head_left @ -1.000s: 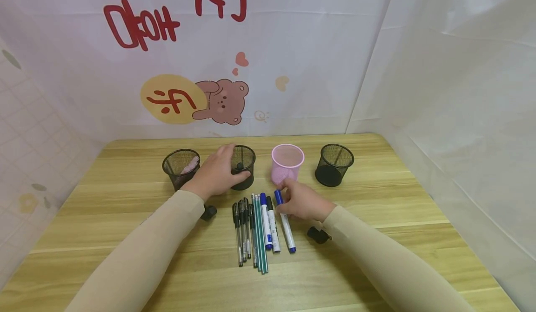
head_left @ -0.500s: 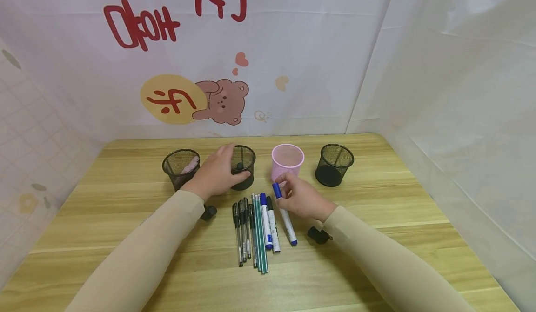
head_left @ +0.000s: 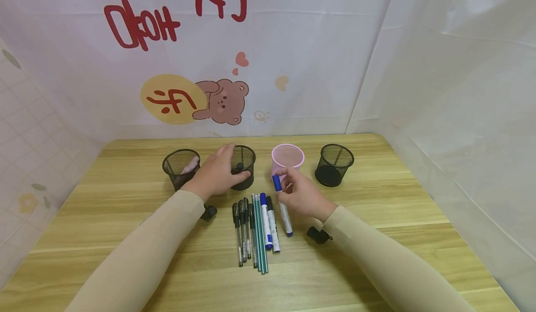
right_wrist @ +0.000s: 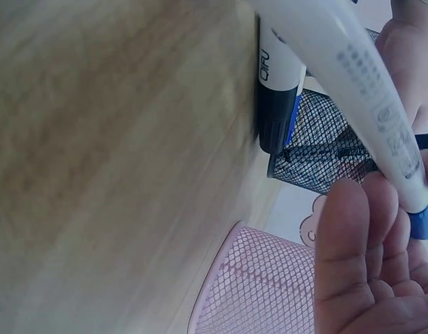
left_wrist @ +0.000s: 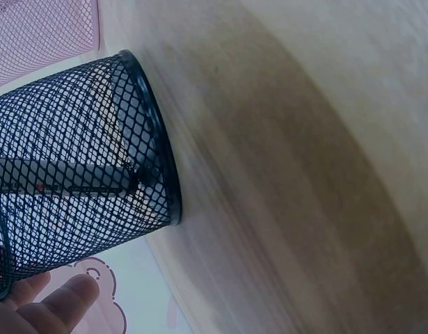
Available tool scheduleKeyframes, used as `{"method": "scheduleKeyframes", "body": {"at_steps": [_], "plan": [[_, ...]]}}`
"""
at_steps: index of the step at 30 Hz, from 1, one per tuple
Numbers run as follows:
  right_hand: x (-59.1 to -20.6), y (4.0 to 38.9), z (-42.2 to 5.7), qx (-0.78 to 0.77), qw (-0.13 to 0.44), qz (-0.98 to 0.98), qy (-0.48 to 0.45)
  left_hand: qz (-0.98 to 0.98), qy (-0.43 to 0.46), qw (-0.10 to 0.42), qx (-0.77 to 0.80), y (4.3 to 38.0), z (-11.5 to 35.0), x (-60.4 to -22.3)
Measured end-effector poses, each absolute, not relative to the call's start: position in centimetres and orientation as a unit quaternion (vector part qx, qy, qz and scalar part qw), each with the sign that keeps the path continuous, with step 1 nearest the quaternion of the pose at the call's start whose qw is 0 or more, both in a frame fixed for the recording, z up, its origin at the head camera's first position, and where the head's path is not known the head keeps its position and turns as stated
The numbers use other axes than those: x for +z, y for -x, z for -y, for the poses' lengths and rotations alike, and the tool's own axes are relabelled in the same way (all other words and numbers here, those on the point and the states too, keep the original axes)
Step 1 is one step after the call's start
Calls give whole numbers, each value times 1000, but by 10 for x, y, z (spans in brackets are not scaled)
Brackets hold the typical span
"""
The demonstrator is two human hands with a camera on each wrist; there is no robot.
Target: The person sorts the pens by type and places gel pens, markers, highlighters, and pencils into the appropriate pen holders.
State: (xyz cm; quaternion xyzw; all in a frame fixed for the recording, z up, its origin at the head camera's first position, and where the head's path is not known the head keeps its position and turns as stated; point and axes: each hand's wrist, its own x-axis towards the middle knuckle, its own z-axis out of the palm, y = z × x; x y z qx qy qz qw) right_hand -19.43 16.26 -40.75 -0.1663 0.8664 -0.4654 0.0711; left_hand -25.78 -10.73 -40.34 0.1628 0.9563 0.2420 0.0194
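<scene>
My left hand (head_left: 215, 172) holds a black mesh pen holder (head_left: 249, 175), its thumb in front and its fingers at the far left side. Through the mesh in the left wrist view, a dark marker (left_wrist: 67, 177) stands inside this holder. My right hand (head_left: 304, 195) pinches a white whiteboard marker (head_left: 285, 221) near its blue cap. The marker is tilted, its lower end towards me, just in front of a pink mesh pen holder (head_left: 289, 163). To its left lie a blue-capped marker (head_left: 266, 223) and a black-capped marker (head_left: 273, 226).
Beside the markers lie green striped pencils (head_left: 259, 237) and several black gel pens (head_left: 240, 233). A black mesh holder (head_left: 172, 172) with something pink inside is at the left, another black mesh holder (head_left: 333, 165) at the right. A white printed curtain (head_left: 301, 70) hangs behind the wooden table (head_left: 104, 200).
My right hand has raised the blue-capped marker off the table and moved it slightly away from me, towards the pink pen holder. The left hand has stayed on the black holder.
</scene>
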Motion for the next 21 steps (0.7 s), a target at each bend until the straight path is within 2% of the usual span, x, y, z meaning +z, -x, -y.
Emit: {"method": "scheduleKeyframes", "body": {"at_steps": [21], "plan": [[-401, 192, -158, -540, -11, -817, 202, -956, -163, 19, 243, 256, 107, -403]]}}
